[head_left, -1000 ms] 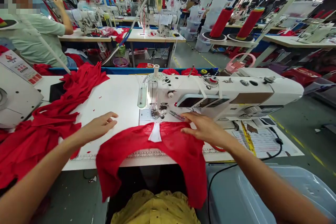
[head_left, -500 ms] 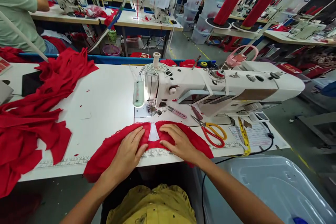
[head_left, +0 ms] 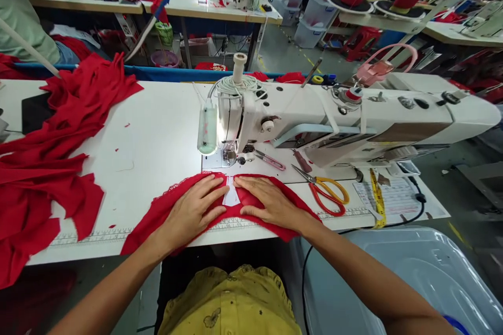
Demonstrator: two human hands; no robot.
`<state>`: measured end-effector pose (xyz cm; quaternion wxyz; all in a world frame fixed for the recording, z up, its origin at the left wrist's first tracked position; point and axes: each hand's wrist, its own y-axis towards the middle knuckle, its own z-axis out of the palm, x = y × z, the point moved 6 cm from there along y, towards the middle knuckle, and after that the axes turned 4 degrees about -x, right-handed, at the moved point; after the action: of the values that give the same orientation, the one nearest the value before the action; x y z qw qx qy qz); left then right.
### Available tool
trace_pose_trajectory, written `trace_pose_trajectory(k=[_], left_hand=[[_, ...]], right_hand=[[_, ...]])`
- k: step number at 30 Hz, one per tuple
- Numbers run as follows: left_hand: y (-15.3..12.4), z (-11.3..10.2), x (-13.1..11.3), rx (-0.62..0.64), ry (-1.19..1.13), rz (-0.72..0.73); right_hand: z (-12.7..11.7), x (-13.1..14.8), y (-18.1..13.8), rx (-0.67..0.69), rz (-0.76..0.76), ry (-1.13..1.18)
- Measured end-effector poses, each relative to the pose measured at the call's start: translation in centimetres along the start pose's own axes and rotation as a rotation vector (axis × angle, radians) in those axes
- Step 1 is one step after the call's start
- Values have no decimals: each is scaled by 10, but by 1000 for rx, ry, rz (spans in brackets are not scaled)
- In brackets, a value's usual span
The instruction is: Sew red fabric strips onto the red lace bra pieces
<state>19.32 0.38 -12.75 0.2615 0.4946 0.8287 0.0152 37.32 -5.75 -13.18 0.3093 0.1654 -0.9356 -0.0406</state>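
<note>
Sewing machine point(head_left: 314, 120) sits close behind the work. Scissors point(head_left: 326, 193) lie to the right, red cloth pile point(head_left: 51, 167) far left on the tabletop point(head_left: 157, 131). Red fabric piece point(head_left: 165, 209) lies at the front edge with a white tag point(head_left: 231, 196) in the middle. Left hand point(head_left: 196, 209) and right hand point(head_left: 271, 204): grip spread flat, pressing the fabric either side of the tag.

Grey floor point(head_left: 466, 167), rows of white worktables point(head_left: 236, 13)
</note>
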Motion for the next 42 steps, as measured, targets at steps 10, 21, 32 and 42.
trace_pose_trajectory(k=[10,21,32,42], left_hand=[[0,-5,7,125,24,34],[0,-3,9,224,-1,6],[0,-7,16,371,-10,19],[6,-13,19,383,-17,53]], right_hand=[[-2,-8,-4,149,25,-1],[-3,-9,-4,155,24,28],[-11,-12,0,359,52,177],[-18,-11,2,419,25,188]])
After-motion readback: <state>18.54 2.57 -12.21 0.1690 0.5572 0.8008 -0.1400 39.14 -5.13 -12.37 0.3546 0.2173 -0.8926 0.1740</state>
